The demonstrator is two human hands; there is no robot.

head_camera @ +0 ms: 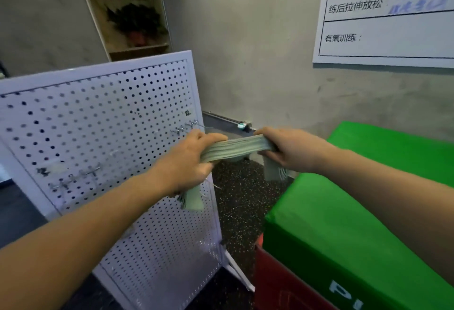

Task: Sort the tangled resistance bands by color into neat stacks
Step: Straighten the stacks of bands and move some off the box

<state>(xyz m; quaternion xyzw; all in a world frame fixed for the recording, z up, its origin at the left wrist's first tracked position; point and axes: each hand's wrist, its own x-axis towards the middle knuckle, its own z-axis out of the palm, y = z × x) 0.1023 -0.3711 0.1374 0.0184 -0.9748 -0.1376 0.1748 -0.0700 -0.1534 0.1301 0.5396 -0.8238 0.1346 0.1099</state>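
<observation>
Head view: I've got a bundle of pale green bands (237, 148) stretched level btwn both hands, held in the air, ends hanging below each fist. Left hand (190, 159) curled tight round one end, right hand (286, 150) curled round the other. Looks like I'm squaring up one colour group before it goes down as a stack. Next move needs a spot: pegboard (103, 142) hooks just beyond left hand, or green box (368, 211) under right forearm. Box is closed, contents can't tell.

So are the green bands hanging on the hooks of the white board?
No, both the left hand and right hand hold the green bands in front of the board.
</observation>
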